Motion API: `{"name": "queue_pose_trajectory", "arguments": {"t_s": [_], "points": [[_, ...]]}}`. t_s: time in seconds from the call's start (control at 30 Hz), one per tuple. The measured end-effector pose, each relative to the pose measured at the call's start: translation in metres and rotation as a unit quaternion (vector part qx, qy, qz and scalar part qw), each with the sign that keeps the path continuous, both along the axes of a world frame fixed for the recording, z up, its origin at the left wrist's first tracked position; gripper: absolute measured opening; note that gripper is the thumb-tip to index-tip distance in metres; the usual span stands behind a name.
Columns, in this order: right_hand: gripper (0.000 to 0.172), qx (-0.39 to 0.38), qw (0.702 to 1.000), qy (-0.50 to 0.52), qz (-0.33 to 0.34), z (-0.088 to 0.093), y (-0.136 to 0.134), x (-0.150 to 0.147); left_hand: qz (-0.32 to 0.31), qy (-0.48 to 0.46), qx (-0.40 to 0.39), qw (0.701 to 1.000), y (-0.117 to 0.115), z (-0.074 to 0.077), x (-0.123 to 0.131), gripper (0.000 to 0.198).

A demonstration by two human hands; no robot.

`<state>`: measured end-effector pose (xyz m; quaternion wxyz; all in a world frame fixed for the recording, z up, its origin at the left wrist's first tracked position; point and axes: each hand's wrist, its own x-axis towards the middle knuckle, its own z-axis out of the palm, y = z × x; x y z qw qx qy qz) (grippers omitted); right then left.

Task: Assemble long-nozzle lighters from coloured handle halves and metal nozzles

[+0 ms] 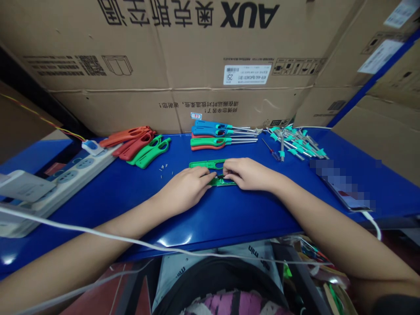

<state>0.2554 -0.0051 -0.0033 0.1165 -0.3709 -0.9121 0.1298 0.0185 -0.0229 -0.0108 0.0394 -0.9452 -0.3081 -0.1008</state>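
My left hand [192, 188] is closed on the near end of a green lighter casing half [226, 183], its thumb and forefinger pressed along the shell. My right hand [249, 173] pinches at a small black part [219, 176] lying in that shell, between the fingertips of both hands. Just behind lies a second green casing half [215, 164], with its trigger loop beside my right knuckles. My fingers cover much of the nearer shell and of the black part.
Finished-looking lighters [210, 130] are stacked behind my hands. To the left lie orange, red and green casings [149, 153], loose screws [163, 166] and a power strip [70, 177]. Rightward are metal tubes with teal pieces [297, 142], a screwdriver [271, 149] and a phone [344, 188]. A white cable [131, 239] crosses in front.
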Motion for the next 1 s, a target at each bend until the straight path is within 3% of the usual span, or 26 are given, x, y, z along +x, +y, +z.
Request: {"name": "queue_pose_trajectory", "arguments": {"t_s": [0.3, 0.67, 1.0], "points": [[0.008, 0.015, 1.0, -0.02, 0.007, 0.0009, -0.0023, -0.0021, 0.002, -0.058, -0.051, 0.997, 0.0032, -0.0032, -0.0031, 0.037], [0.009, 0.023, 0.999, -0.041, 0.008, 0.0, -0.0033, -0.003, -0.025, -0.024, -0.033, 0.999, 0.0011, 0.0038, -0.0008, 0.033], [0.011, 0.004, 1.0, -0.01, 0.011, 0.0017, -0.0022, -0.0008, -0.016, -0.05, -0.046, 0.998, 0.0039, -0.0017, -0.0033, 0.033]]}}
